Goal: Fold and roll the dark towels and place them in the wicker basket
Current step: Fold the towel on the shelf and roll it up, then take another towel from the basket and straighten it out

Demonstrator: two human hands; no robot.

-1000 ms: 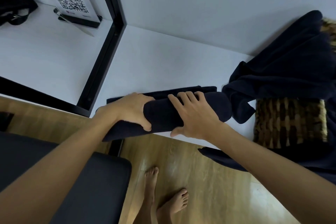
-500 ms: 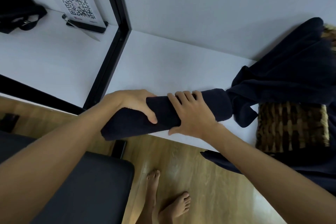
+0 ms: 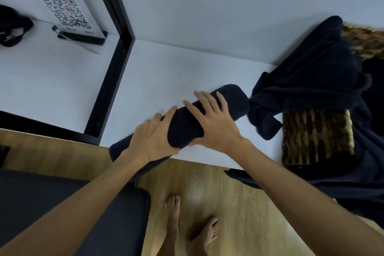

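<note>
left arm: bare forearm reaches up from lower left | left hand (image 3: pixel 152 138): fingers curled over the rolled towel (image 3: pixel 209 118), thumb underneath, firm grip | right arm: reaches in from lower right | right hand (image 3: pixel 215 124): palm down, fingers spread straight, pressing on the roll

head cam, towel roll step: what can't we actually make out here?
- Wicker basket interior: draped dark towels cover it, and the right edge cuts it off, so any rolls inside are hidden.
- Rolled towel near end: under the left hand; whether a flat tail remains is unclear.
- Right hand palm contact: hidden by the hand itself.
- Print around the QR sign: too small.
- Black object at the left edge: cut off.
</note>
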